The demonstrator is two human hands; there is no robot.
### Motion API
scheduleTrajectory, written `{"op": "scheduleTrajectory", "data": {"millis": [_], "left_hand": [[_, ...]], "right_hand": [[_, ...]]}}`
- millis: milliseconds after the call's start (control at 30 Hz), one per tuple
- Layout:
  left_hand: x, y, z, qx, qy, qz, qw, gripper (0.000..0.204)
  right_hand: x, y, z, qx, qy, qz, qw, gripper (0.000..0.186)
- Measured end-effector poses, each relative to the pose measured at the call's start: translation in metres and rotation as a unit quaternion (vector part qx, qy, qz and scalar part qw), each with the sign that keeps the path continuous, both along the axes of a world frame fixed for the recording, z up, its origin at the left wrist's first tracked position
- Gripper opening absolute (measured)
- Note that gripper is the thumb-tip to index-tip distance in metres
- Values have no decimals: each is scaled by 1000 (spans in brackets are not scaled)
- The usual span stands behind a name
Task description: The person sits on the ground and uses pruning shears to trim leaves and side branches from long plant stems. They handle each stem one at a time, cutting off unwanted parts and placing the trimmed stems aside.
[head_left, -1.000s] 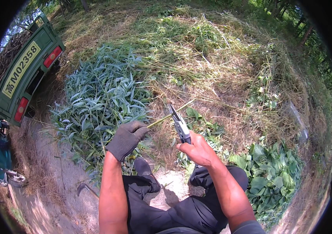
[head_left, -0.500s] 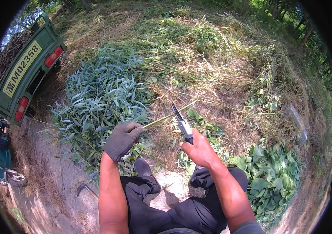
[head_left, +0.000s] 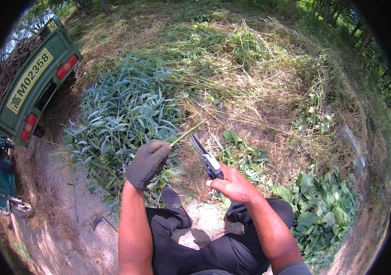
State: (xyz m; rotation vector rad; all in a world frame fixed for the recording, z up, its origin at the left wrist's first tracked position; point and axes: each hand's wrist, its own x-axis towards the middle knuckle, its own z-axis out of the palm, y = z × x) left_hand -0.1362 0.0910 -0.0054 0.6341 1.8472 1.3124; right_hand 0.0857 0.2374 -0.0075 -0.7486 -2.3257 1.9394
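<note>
My left hand, in a dark grey work glove, is closed round a thin green stem. The stem's bare end points up and to the right, past the fingers. In my bare right hand I grip a pair of pruning shears with pale grey and dark handles. Their blades reach up and left, close to the stem's free end; whether they touch it I cannot tell. Beyond the glove lies a big heap of leafy green cuttings, which hides whatever part of the stem runs below my fist.
Broad-leaved cuttings are piled by my right knee. A sickle lies on the ground at the left. A green truck bed loaded with brushwood stands far left, with a teal vehicle nearer. Dry cut grass covers the ground ahead.
The shears have shifted down and left, nearer my left hand. The stem sticking out of the glove is shorter and tilts more steeply. The view has shifted slightly.
</note>
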Motion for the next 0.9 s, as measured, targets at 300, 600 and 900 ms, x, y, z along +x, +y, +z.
{"op": "scheduleTrajectory", "data": {"millis": [300, 600, 900], "left_hand": [[18, 12, 7, -35, -10, -56, 998, 24], [31, 25, 0, -10, -9, -77, 997, 31], [30, 32, -23, 41, 82, -80, 993, 26]], "right_hand": [[-2, -1, -1, -6, 33, -5, 999, 52], [1, -3, -16, -12, -40, -60, 997, 37], [2, -5, -28, 41, -11, -92, 995, 31]]}}
